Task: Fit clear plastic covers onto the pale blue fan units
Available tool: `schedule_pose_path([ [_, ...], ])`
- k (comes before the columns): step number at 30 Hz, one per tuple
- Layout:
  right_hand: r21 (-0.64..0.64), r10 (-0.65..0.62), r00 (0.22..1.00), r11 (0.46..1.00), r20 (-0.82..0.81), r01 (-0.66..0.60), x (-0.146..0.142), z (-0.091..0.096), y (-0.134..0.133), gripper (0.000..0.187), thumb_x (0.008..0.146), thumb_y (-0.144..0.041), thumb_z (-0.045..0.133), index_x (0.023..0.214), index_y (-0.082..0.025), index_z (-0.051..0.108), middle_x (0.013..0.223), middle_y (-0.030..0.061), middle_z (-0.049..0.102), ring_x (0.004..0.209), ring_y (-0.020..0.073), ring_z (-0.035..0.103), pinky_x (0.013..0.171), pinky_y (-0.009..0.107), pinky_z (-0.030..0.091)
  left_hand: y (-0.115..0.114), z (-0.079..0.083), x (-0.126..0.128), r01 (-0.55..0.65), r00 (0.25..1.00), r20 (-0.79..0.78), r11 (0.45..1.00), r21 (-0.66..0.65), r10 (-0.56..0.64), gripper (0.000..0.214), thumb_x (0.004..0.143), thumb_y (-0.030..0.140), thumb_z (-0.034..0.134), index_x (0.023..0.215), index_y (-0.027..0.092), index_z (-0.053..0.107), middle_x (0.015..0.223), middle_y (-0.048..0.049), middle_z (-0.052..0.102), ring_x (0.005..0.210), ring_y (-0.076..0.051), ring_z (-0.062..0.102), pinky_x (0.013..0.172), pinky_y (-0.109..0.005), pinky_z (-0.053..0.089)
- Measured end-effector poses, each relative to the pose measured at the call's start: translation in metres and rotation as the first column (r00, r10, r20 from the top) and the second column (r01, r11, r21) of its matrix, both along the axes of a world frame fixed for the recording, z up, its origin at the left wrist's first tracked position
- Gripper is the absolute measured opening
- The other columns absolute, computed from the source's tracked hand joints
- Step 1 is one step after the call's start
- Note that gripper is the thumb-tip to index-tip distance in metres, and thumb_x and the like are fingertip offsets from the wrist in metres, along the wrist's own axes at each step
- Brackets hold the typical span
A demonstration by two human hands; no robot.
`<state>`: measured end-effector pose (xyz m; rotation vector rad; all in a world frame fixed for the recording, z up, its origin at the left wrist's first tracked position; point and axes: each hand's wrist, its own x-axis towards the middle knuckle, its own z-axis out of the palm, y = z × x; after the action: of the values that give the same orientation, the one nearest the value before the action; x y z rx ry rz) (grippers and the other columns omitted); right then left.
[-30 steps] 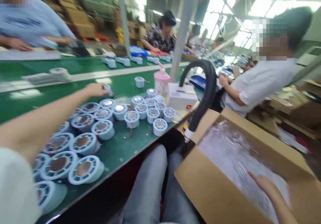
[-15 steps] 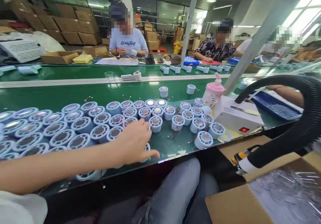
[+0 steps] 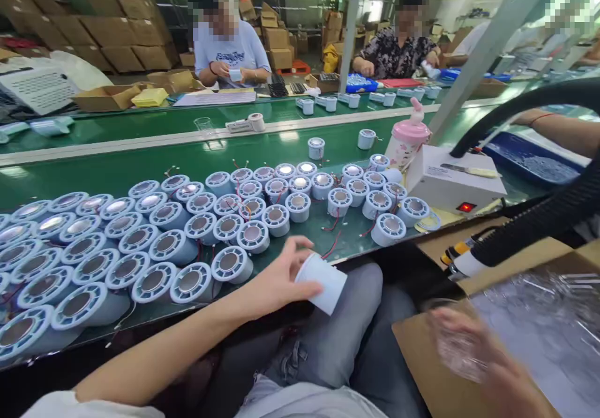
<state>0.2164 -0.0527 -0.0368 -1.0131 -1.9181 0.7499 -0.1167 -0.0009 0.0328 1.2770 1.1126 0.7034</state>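
My left hand (image 3: 285,277) is closed round a light blue cylindrical housing (image 3: 323,283), tilted over the table's front edge above my legs. A thin red wire trails from its far side. On my right, blurred by motion, my right hand (image 3: 504,368) grips a clear plastic cup-like part (image 3: 459,350) above the near side of an open carton (image 3: 422,355). More light blue housings (image 3: 232,263) stand in packed rows on the green table, left of my left hand and beyond it. Their round tops have slotted rims and grey centres, and several have thin wires.
Clear plastic parts (image 3: 539,299) fill the carton at right. A white box with a lit red switch (image 3: 454,184), a black flexible hose (image 3: 525,187) and a pink bottle (image 3: 407,140) stand at the table's right. Across the belt, co-workers (image 3: 229,52) handle similar blue parts.
My left hand has lifted a housing from the rows and brought it right, toward me. My right hand has come into view at lower right with a clear part. The view has tilted down.
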Motion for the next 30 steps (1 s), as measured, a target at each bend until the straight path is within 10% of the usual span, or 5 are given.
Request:
schedule_pose_path([
  [5, 0.173, -0.14, 0.929, 0.981, 0.343, 0.084, -0.057, 0.007, -0.01, 0.058, 0.086, -0.021, 0.058, 0.141, -0.037, 0.05, 0.131, 0.0117, 0.053, 0.114, 0.0347, 0.061, 0.085, 0.048, 0.061, 0.007, -0.04, 0.04, 0.263, 0.917, 0.398, 0.786, -0.559, -0.024, 0.046, 0.076, 0.056, 0.058, 0.096, 0.014, 0.057, 0.074, -0.0039, 0.059, 0.049, -0.011, 0.05, 0.039, -0.021, 0.036],
  [11, 0.142, -0.24, 0.809, 0.971, 0.536, 0.194, -0.068, 0.02, 0.009, 0.038, 0.08, -0.005, 0.056, 0.11, -0.025, 0.068, 0.142, 0.0158, 0.045, 0.115, 0.0366, 0.054, 0.079, 0.051, 0.058, 0.014, -0.027, 0.057, 0.476, 0.876, -0.012, 0.871, -0.124, -0.481, 0.027, 0.084, 0.04, 0.063, 0.094, 0.016, 0.067, 0.087, -0.003, 0.062, 0.073, -0.013, 0.055, 0.059, -0.022, 0.044],
  [15, -0.219, -0.021, 0.946, 0.971, 0.324, 0.096, -0.058, 0.028, 0.008, 0.007, 0.083, -0.015, 0.066, 0.081, -0.022, 0.064, 0.13, 0.0109, 0.054, 0.117, 0.0304, 0.057, 0.091, 0.045, 0.054, 0.013, -0.014, 0.057, 0.449, 0.88, -0.299, 0.852, 0.268, -0.37, 0.021, 0.086, 0.032, 0.065, 0.102, 0.019, 0.068, 0.104, -0.0055, 0.064, 0.095, -0.019, 0.058, 0.087, -0.031, 0.046],
  [24, -0.52, -0.241, 0.965, 0.84, -0.103, 0.154, -0.056, 0.03, 0.005, 0.03, 0.087, -0.038, 0.065, 0.063, -0.02, 0.064, 0.102, 0.0077, 0.064, 0.095, 0.0227, 0.062, 0.078, 0.031, 0.051, 0.013, -0.051, 0.054, 0.423, 0.906, -0.21, 0.813, 0.4, -0.368, 0.071, 0.057, 0.043, 0.09, 0.121, 0.023, 0.066, 0.124, -0.0122, 0.055, 0.118, -0.03, 0.053, 0.101, -0.044, 0.046],
  [30, -0.652, -0.357, 0.853, 0.758, -0.38, 0.027, -0.052, 0.026, 0.008, 0.029, 0.08, -0.043, 0.076, 0.061, -0.022, 0.071, 0.104, 0.0076, 0.073, 0.099, 0.0251, 0.067, 0.075, 0.033, 0.057, 0.007, -0.053, 0.057, 0.426, 0.898, 0.088, 0.902, 0.066, -0.431, 0.076, 0.067, 0.032, 0.086, 0.134, 0.021, 0.054, 0.123, -0.0109, 0.061, 0.104, -0.024, 0.064, 0.084, -0.035, 0.057],
])
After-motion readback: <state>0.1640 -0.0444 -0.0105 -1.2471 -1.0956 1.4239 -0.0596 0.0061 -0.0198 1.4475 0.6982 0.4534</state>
